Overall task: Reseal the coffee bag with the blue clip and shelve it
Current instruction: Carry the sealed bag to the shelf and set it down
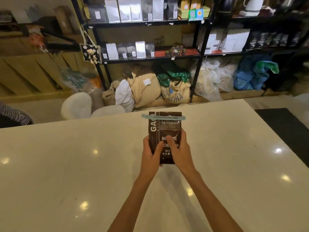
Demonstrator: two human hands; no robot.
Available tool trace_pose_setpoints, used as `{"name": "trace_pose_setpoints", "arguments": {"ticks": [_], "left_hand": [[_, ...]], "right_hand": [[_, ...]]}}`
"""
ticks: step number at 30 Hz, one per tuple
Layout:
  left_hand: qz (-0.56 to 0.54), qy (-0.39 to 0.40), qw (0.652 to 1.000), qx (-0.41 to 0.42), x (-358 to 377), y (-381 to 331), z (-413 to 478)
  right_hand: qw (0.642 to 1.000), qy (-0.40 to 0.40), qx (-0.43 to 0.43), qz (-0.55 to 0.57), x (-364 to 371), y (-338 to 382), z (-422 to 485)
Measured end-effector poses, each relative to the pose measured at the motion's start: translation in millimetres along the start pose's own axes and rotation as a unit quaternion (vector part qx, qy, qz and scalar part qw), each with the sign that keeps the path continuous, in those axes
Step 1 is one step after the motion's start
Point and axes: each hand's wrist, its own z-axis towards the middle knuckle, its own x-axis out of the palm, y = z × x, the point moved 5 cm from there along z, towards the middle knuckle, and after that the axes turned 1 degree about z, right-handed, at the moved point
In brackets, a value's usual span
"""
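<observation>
A dark brown coffee bag (164,129) with white lettering stands upright over the cream table (66,164), held in both hands. A pale blue clip (163,117) runs across its folded top, sticking out past both sides. My left hand (151,154) grips the bag's lower left side, thumb on the front. My right hand (179,149) grips the lower right side, thumb pressed on the front panel. The bag's bottom edge is partly hidden by my palms.
A black metal shelf unit (150,24) stands beyond the table, with rows of white and dark coffee bags and small jars (175,50). Burlap sacks (175,92) and plastic bags lie on the floor under it. White chairs (76,105) sit at the table's far edge. A black mat (287,128) lies at right.
</observation>
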Motion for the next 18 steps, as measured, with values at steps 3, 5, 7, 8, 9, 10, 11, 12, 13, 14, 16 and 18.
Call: {"name": "trace_pose_setpoints", "arguments": {"ticks": [3, 5, 7, 8, 9, 10, 11, 12, 13, 14, 16, 18], "left_hand": [[-0.004, 0.049, 0.999, 0.003, 40.5, -8.1, -3.8], [-0.002, 0.089, 0.996, 0.001, 75.7, -12.6, -9.2], [0.0, 0.125, 0.992, -0.006, 108.0, -15.7, -16.7], [-0.002, 0.145, 0.989, -0.007, 128.1, -17.9, -22.2], [0.0, 0.169, 0.986, -0.006, 149.1, -20.9, -28.0], [0.0, 0.197, 0.98, -0.008, 169.4, -24.2, -34.0], [0.0, 0.232, 0.973, -0.012, 193.4, -29.3, -40.8], [-0.003, 0.269, 0.963, -0.022, 217.9, -32.2, -47.9], [-0.005, 0.305, 0.952, -0.038, 247.8, -34.7, -56.2], [-0.007, 0.334, 0.941, -0.057, 269.1, -34.1, -60.9], [0.0, 0.386, 0.919, -0.082, 328.4, -31.4, -75.5], [0.001, 0.406, 0.91, -0.082, 390.3, -27.9, -89.4]], "right_hand": [[0.996, -0.083, -0.011, -0.041, -39.3, 8.1, -12.5], [0.993, -0.111, 0.01, -0.034, -77.6, 10.1, -16.8], [0.993, -0.1, 0.049, 0.043, -115.2, 7.2, -19.5], [0.989, -0.094, 0.072, 0.087, -138.6, 3.7, -22.9], [0.983, -0.095, 0.095, 0.126, -163.8, 0.0, -27.8], [0.977, -0.103, 0.111, 0.153, -188.4, -4.7, -34.3], [0.971, -0.113, 0.119, 0.173, -216.0, -11.0, -42.1], [0.966, -0.122, 0.122, 0.193, -242.7, -17.6, -51.2], [0.959, -0.133, 0.123, 0.219, -274.7, -26.7, -60.7], [0.952, -0.141, 0.126, 0.242, -298.4, -35.0, -68.2], [0.941, -0.16, 0.12, 0.272, -360.6, -49.2, -84.9], [0.938, -0.173, 0.109, 0.279, -420.2, -54.8, -95.8]]}}
